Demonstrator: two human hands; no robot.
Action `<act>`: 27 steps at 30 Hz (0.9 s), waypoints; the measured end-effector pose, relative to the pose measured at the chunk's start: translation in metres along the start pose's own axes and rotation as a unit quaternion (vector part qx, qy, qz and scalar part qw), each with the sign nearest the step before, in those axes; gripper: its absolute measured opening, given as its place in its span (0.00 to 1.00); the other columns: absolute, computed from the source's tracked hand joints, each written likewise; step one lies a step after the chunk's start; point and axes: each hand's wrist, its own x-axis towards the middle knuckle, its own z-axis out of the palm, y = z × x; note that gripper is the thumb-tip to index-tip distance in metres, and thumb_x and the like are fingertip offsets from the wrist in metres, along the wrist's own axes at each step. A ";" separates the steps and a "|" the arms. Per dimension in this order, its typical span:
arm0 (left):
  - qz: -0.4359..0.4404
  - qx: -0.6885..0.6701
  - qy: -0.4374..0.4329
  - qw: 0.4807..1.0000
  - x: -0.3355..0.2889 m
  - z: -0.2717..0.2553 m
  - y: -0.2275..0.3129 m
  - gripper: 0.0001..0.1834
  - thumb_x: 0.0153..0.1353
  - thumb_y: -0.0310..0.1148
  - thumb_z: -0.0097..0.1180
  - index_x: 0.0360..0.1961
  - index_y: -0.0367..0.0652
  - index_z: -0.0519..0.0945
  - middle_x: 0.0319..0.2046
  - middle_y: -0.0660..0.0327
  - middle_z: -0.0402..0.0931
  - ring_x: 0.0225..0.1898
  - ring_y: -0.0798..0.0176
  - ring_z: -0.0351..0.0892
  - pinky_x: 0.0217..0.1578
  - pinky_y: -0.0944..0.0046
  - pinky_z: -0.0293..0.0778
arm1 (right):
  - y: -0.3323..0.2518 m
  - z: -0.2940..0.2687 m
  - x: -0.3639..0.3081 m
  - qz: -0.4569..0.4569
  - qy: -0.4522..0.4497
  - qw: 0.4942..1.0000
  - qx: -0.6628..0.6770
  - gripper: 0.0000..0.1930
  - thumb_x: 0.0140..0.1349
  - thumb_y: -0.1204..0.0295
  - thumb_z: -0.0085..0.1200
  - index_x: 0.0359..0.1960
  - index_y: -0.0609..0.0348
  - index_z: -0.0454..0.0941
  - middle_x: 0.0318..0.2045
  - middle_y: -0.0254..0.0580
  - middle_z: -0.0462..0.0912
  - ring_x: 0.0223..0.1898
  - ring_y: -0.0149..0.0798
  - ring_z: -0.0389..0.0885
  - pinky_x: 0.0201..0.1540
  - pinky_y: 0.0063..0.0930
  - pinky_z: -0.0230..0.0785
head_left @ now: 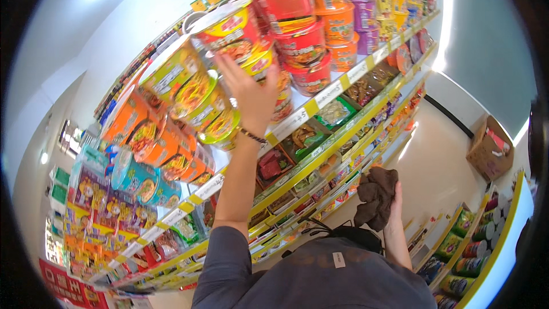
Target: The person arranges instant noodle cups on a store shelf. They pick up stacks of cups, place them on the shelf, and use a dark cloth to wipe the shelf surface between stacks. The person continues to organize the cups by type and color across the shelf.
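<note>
My left hand reaches up to the top shelf, its fingers stretched out against a stack of red-and-yellow instant noodle cups. It looks flat on the cups rather than wrapped round one. Beside it on the left stand green noodle cups, also stacked. Red noodle bowls rise in a stack just to its right. Low on the right, my right hand grips a crumpled dark brown cloth. Most of that hand's fingers are hidden behind the cloth.
Orange cups, teal cups and purple cups fill the same shelf. A yellow-and-white price rail edges it. Bagged goods line the lower tiers. A cardboard box sits on the floor; another shelf stands at right.
</note>
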 end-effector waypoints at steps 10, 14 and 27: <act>-0.007 0.123 0.171 0.978 -0.092 -0.053 -0.031 0.50 0.45 0.37 0.65 0.62 0.30 0.47 0.61 0.41 0.44 0.62 0.39 0.45 0.60 0.43 0.45 | 0.005 0.008 0.007 0.006 -0.023 1.000 -0.020 0.35 0.62 0.42 0.38 0.59 0.60 0.62 0.54 0.48 0.70 0.53 0.45 0.71 0.56 0.40 0.64; -0.218 0.066 0.107 0.968 -0.113 -0.062 -0.050 0.58 0.41 0.39 0.70 0.63 0.30 0.42 0.63 0.42 0.37 0.62 0.39 0.42 0.60 0.42 0.45 | 0.014 0.009 0.015 0.016 -0.036 0.998 -0.047 0.36 0.62 0.42 0.38 0.59 0.61 0.62 0.55 0.49 0.69 0.54 0.44 0.71 0.56 0.39 0.64; -0.308 -0.013 0.079 0.948 -0.112 -0.071 -0.056 0.59 0.35 0.33 0.74 0.63 0.30 0.46 0.60 0.43 0.54 0.61 0.48 0.56 0.60 0.58 0.57 | 0.028 0.014 0.027 0.054 -0.053 0.989 -0.128 0.34 0.64 0.43 0.33 0.59 0.58 0.63 0.53 0.43 0.71 0.52 0.42 0.71 0.52 0.37 0.66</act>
